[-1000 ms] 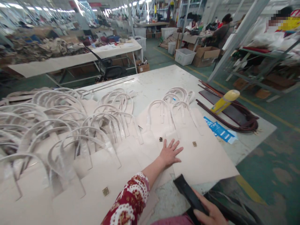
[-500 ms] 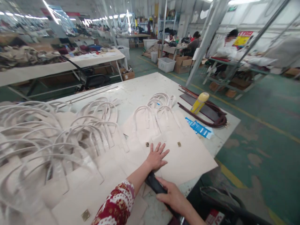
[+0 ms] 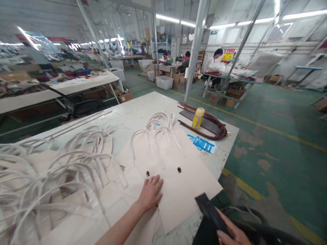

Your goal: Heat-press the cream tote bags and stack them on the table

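Note:
My left hand (image 3: 150, 192) lies flat with its fingers out on the pale bag panels, at the left edge of the nearest one. Under and beside it, this cream panel (image 3: 189, 190) has two strap handles (image 3: 139, 136) at its far end and small dark metal fittings (image 3: 179, 169). My right hand (image 3: 231, 231) is wrapped around a black flat-ended tool that looks like a nozzle (image 3: 208, 209). Its tip is over the panel's near right edge; whether it touches cannot be seen.
Many strapped pale panels (image 3: 63, 190) overlap at left on the white table (image 3: 163, 102). Brown straps (image 3: 219, 132), a yellow bottle (image 3: 198, 118) and blue-white packets (image 3: 203, 143) sit at the far right. Black hoses or cables (image 3: 265, 226) lie near my right arm. Other people work farther off.
My right hand and the black tool have moved right, away from my left hand. My left hand still lies on the panels, nearer their left edge. The view has turned right.

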`<act>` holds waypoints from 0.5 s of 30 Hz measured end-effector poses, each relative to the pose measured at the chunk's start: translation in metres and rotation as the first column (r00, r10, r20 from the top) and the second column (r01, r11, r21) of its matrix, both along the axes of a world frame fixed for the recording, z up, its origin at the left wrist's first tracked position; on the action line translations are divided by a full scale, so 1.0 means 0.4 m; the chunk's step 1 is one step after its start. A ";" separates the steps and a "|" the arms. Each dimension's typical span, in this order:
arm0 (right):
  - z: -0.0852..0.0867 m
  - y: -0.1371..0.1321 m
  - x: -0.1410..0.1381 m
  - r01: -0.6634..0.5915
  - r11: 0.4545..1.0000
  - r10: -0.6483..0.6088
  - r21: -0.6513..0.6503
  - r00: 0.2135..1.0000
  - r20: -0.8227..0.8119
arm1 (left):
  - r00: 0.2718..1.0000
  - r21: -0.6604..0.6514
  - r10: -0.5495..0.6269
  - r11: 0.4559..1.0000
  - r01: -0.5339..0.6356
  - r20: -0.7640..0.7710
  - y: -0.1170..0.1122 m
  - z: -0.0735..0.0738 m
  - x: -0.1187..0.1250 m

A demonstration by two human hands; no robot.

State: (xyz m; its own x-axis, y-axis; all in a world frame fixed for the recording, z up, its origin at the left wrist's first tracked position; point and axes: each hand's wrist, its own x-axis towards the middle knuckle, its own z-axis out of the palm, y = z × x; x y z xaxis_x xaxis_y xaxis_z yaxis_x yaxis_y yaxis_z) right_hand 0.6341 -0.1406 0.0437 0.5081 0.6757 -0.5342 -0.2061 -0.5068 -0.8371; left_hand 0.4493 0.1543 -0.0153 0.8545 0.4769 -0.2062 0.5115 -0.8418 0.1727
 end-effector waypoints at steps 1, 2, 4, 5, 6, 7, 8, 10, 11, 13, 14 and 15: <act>-0.014 -0.007 0.015 0.055 0.998 -0.055 -0.008 0.998 -0.024 | 0.998 0.005 0.067 0.998 -0.067 0.009 0.004 0.004 0.007; -0.028 -0.007 0.027 0.095 0.995 -0.095 -0.011 0.994 -0.050 | 0.990 0.018 0.140 0.990 -0.140 0.017 0.008 0.009 0.019; -0.048 0.013 0.045 0.133 0.991 -0.134 -0.014 0.988 -0.074 | 0.974 0.044 0.224 0.973 -0.225 0.027 0.006 0.015 0.049; -0.054 0.031 0.054 0.146 0.989 -0.147 -0.019 0.986 -0.077 | 0.978 0.045 0.206 0.977 -0.207 0.033 -0.001 0.017 0.066; -0.057 0.051 0.063 0.152 0.988 -0.153 -0.018 0.985 -0.075 | 0.987 0.035 0.152 0.988 -0.153 0.043 -0.014 0.016 0.082; -0.057 0.075 0.073 0.148 0.989 -0.148 -0.012 0.987 -0.068 | 0.995 0.016 0.081 0.997 -0.082 0.057 -0.033 0.014 0.096; -0.054 0.100 0.084 0.133 0.991 -0.132 -0.001 0.990 -0.057 | 0.997 -0.008 0.023 1.000 -0.023 0.073 -0.055 0.010 0.108; -0.040 0.156 0.112 0.088 0.996 -0.087 0.029 0.996 -0.035 | 0.995 -0.047 -0.015 0.999 0.020 0.100 -0.105 -0.004 0.121; -0.032 0.188 0.127 0.066 0.997 -0.065 0.043 0.998 -0.023 | 0.994 -0.056 -0.003 0.998 0.009 0.109 -0.129 -0.011 0.123; -0.019 0.254 0.159 0.027 0.998 -0.027 0.053 1.000 -0.006 | 0.993 -0.060 0.029 0.998 -0.022 0.117 -0.168 -0.026 0.118; -0.015 0.289 0.174 0.011 0.999 -0.011 0.049 1.000 -0.002 | 0.993 -0.062 0.034 0.998 -0.027 0.117 -0.181 -0.031 0.113; -0.013 0.325 0.189 -0.003 0.999 0.003 0.039 1.000 -0.004 | 0.993 -0.069 0.029 0.997 -0.021 0.115 -0.190 -0.036 0.108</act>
State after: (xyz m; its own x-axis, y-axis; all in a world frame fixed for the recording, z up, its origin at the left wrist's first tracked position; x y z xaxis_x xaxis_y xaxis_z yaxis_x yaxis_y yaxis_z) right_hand 0.7097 -0.0108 0.0384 0.5035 0.6977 -0.5096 -0.2082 -0.4744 -0.8553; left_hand 0.4924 0.0784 -0.0296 0.8623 0.4870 -0.1388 0.5056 -0.8131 0.2885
